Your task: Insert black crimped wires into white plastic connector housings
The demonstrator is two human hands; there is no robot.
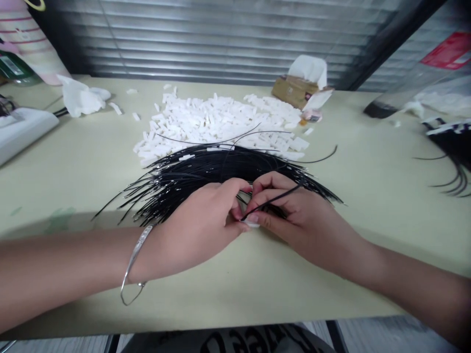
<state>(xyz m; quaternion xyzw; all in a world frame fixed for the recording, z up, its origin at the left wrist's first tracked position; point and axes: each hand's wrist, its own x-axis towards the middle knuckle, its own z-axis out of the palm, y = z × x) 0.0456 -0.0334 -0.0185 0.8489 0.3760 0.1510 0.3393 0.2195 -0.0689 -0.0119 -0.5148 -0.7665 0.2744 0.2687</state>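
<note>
My left hand (198,225) and my right hand (294,218) meet at the table's middle, fingertips pinched together. Between them is a small white plastic piece (251,223). My right hand pinches a thin black wire (274,198) that runs up to the right, its end at the white piece. Just behind the hands lies a curved bundle of black wires (206,169). Farther back spreads a pile of white plastic pieces (221,122). A silver bangle (134,267) hangs on my left wrist.
The pale green table (368,196) carries a crumpled tissue (81,98) at back left, a brown tissue pack (300,88) at back right, a white device (22,130) at the left edge and more black wires (454,157) at the right edge.
</note>
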